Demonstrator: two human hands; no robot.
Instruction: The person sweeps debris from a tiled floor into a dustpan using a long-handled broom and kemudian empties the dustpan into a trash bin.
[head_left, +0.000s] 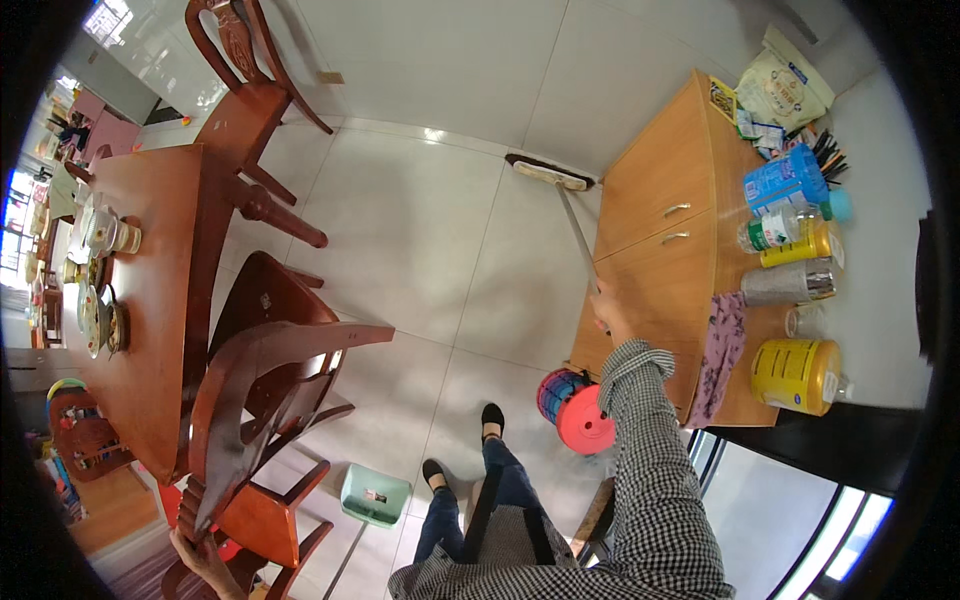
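A broom (577, 225) stretches away to the far right, and my right hand (611, 306) is closed around its handle. Its bristle head (551, 174) rests on the tiled floor, at the foot of the wall beside a wooden cabinet (660, 195). Down at the lower left, my left hand (199, 559) touches the top of the backrest of a dark wooden chair (262, 349); whether the fingers grip it is hard to see. A light green dustpan (375, 495) with a long handle sits on the floor near my feet, with a small scrap in it.
To the left, a wooden dining table (142, 300) holds dishes and covered bowls. A second carved chair (247, 120) stands at its far end. By the cabinet's base are a red round lid (587, 421) and a blue-and-red container (559, 391). Cans, bottles and packets crowd the cabinet top (727, 217).
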